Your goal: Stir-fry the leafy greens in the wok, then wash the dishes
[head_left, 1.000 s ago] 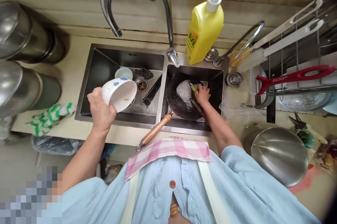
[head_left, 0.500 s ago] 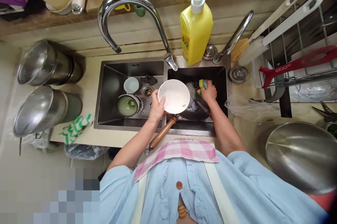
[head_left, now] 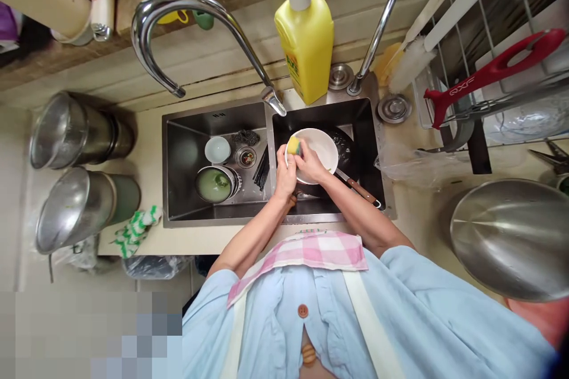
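My left hand [head_left: 284, 176] grips the near rim of a white bowl [head_left: 323, 149] held over the right sink basin. My right hand [head_left: 311, 164] presses a yellow and green sponge [head_left: 293, 145] against the inside of the bowl at its left edge. Under the bowl lies a dark frying pan [head_left: 347, 153], and a knife with a brown handle [head_left: 361, 189] rests across it. The pan's wooden handle is mostly hidden behind my left wrist.
The left basin [head_left: 182, 153] holds a small pale cup [head_left: 217, 149], a bowl with greenish water [head_left: 214, 184], dark chopsticks [head_left: 262, 170] and a scourer. A curved tap [head_left: 186, 11] arches above, yellow dish soap [head_left: 306, 41] stands behind, steel pots [head_left: 71, 201] left, a steel lid [head_left: 511, 236] and rack right.
My left hand carried the white bowl from over the left basin to over the pan in the right basin. My right hand lifted the sponge from the pan into the bowl.
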Motion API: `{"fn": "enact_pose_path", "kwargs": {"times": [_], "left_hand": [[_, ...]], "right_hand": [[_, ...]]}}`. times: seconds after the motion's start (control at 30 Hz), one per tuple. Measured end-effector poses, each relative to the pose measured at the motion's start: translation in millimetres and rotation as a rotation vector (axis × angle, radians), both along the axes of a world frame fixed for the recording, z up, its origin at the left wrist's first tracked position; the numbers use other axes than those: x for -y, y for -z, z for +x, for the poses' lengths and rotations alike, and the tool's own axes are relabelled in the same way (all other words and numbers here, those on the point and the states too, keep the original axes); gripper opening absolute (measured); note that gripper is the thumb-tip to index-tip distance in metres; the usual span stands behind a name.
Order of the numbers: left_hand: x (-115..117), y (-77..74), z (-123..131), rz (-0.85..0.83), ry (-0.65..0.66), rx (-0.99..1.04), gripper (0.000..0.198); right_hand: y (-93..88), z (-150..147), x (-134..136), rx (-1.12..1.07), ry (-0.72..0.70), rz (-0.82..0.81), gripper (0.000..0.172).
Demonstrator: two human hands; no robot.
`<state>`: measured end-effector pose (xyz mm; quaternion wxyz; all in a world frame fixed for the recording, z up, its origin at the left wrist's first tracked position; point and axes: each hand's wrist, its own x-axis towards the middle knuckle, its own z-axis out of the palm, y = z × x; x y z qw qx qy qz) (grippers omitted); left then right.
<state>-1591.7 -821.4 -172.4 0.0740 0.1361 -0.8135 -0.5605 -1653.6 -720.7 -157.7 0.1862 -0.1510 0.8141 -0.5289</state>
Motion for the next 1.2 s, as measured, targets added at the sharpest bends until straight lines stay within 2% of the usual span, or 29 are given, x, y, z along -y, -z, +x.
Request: {"fn": "enact_pose_path", "kwargs": {"times": [0.1,0.17,0.23,0.3,0.4,0.5,0.6,0.7,0.8,0.9,1.03,1.1,1.2], "left_hand": [[19,-5.0,-13,-0.059,0.019,-0.043,0.065],[31,-9.4,-23,-0.144,0.063,-0.079,0.065],[37,-12.4,-29,-0.244,0.085,-0.106,0.064],[37,-13.1,-31,-0.315,0.073,-0.116,0.065],[30,-11.2,-28,-0.336,0.012,-0.105,0.065],[23,-9.2,-24,-0.298,-0.042,-0.068,0.063],[23,-9.2,-20,-0.272,-0.071,-0.05,0.06],[25,-10.7,-17,-0.265,-0.073,-0.043,0.057],[26,-12.2,-15,-0.268,-0.07,-0.023,0.057],[26,-12.8,-14,-0.284,-0.077,-0.011,0.058],[22,-11.9,-13,-0.299,-0.091,-0.023,0.061],[19,-11.1,-13,-0.295,-0.09,-0.024,0.061],[14,-10.8,-12,-0.277,-0.054,-0.023,0.059]], "right_hand": [[-5.0,2,-10,-0.042,-0.33,0.044,0.031],[-7.7,4,-14,-0.117,-0.437,0.239,0.03],[-8.6,6,-16,-0.199,-0.401,0.521,0.032],[-7.3,6,-15,-0.249,-0.267,0.757,0.036],[-1.4,0,-16,-0.265,-0.064,0.883,0.045],[10.7,-16,-28,-0.208,0.15,0.878,0.046],[32.3,-36,-47,-0.054,0.319,0.883,0.045],[58.1,-50,-64,0.115,0.261,0.902,0.048],[71.5,-50,-71,0.207,0.145,0.886,0.038],[62.0,-42,-73,0.207,0.188,0.859,0.034],[27.2,-30,-71,0.005,0.327,0.763,0.045],[11.1,-25,-62,-0.136,0.286,0.636,0.045],[-4.1,-20,-38,-0.285,0.091,0.529,0.043]]}}
